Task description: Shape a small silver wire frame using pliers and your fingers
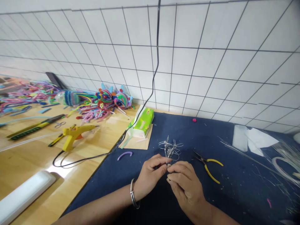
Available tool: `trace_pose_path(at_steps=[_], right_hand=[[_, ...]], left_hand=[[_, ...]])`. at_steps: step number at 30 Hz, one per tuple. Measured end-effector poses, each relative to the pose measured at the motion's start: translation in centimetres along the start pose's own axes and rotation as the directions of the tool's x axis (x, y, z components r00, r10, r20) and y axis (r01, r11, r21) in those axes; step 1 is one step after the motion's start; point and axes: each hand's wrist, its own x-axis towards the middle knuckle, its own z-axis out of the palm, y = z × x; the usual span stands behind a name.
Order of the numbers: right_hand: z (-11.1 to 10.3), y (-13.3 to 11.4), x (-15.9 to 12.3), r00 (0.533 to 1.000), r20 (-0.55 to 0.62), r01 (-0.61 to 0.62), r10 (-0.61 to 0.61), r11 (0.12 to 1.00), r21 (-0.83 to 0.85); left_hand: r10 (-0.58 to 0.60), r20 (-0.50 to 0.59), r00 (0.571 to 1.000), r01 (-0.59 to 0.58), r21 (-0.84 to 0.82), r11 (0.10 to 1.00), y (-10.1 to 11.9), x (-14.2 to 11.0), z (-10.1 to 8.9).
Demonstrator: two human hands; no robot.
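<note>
My left hand (152,173), with a silver bangle at the wrist, pinches the lower end of a small bundle of thin silver wire (170,150). Loops of the wire fan out above the fingers like petals. Close against it, my right hand (186,181) has its thumb and fingers pinched at the base of the same bundle. The exact spot where the fingertips meet the wire is partly hidden. To the right of my right hand lie needle-nose pliers (207,165) with yellow handles, their jaws pointing up and left.
A dark blue mat (187,131) covers this side. On the wooden table (89,175) at left are a yellow glue gun (74,134), a utility knife (35,127) and colourful pipe cleaners (21,95). A green tissue pack (142,122) lies behind my hands. Loose wires (248,157) lie at right.
</note>
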Motion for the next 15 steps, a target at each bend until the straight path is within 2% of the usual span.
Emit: trace_pose_path(at_steps=[3,7,15], right_hand=[[0.0,0.5,-0.3,0.998,0.011,0.057,-0.057,0.998,-0.022],[0.1,0.9,-0.3,0.997,0.024,0.077,-0.076,0.996,-0.037],[0.0,1.6,-0.3,0.999,0.03,0.035,-0.034,0.999,-0.023]], left_hand=[[-0.015,0.056,0.998,0.019,-0.077,0.997,-0.1,0.0,0.0],[0.01,0.109,0.994,0.005,-0.13,0.991,-0.5,-0.1,0.1],[0.056,0.158,0.986,-0.046,-0.067,0.997,-0.3,0.1,0.1]])
